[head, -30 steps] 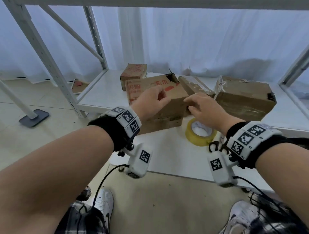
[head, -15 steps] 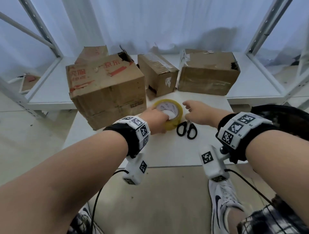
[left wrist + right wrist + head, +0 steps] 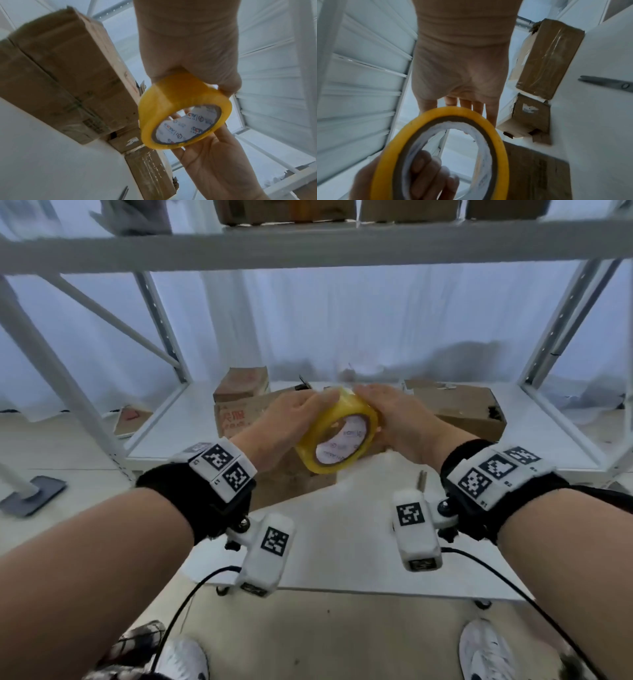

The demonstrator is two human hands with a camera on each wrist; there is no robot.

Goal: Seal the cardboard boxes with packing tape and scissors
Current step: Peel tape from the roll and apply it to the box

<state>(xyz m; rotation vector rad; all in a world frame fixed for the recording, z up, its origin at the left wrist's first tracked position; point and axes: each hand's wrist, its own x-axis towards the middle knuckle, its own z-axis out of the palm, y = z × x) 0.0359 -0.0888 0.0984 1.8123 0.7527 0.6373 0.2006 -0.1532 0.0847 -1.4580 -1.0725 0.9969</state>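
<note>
**Tape roll held up between both hands, boxes waiting below**

The yellow tape roll (image 3: 337, 436) is off the bench (image 3: 342, 542), raised in front of the boxes and gripped from both sides. The left hand (image 3: 291, 419) curls its fingers over the rim on one side; the right hand (image 3: 400, 419) cups the other side, fingers (image 3: 471, 106) laid along the outer band, slightly bent and pressing on the tape. The roll is tilted so its white printed core faces the person, probably so the band can be turned and felt for the loose end, which does not show in any view.

The big printed box (image 3: 236, 419) stands at the bench's left, directly behind the hands, seemingly the first to be sealed. A smaller box (image 3: 241, 383) sits behind it on the shelf (image 3: 164, 436), and a wide box (image 3: 466, 409) lies to the right. The scissors (image 3: 606, 83) rest on the bench near the right wrist, within easy reach for cutting once a strip is pulled.

No tape is drawn out yet, so sealing has hardly begun.
</note>
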